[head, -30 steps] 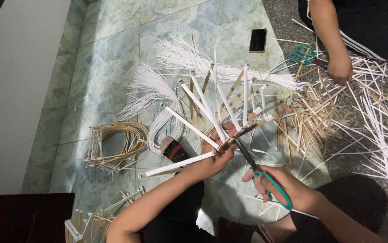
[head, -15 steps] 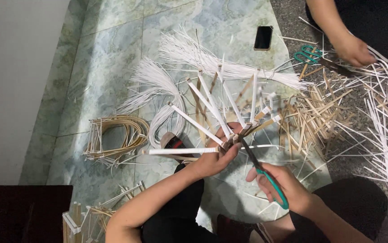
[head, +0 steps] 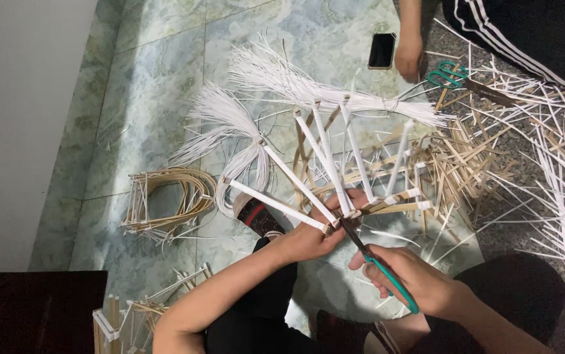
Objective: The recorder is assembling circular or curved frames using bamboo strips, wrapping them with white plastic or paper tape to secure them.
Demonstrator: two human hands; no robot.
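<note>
Holding a fan of white sticks [head: 325,172], the left hand [head: 325,229] is closed tight around the place where the sticks meet, just below the middle of the frame. From there the long sticks are spread up and out toward the upper left and upper right. The green-handled scissors [head: 377,265] are gripped by the right hand [head: 413,282], lower right of the middle. The blades are pointed up and to the left, and their tips are right at the bottom of the fan, touching or nearly touching the left hand's fingers. So the right hand is the one nearer to the cut.

Compared with a moment earlier, the fan is seen lifted a little and opened wider, and the lowest stick is tilted up more. Another person's hand [head: 408,56] at the top has been moved next to the black phone [head: 381,50] on the floor [head: 158,85].
</note>
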